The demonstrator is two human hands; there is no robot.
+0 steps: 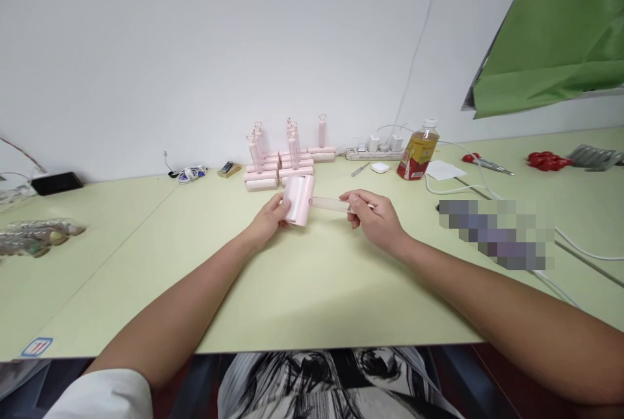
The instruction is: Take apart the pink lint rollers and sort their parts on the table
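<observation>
A pink lint roller with a white roll is held between both hands above the middle of the table. My left hand is closed round the left side of its pink head. The fingers of my right hand are pinched on the far end of its pale, see-through handle, which points right from the head. Behind my hands, several more pink lint rollers lie in rows near the wall with their handles standing upright.
On the pale green table, a power strip, a drink bottle, a small knife-like tool and red-handled scissors stand or lie at the back right. White cables cross the right side. Wrapped items lie far left.
</observation>
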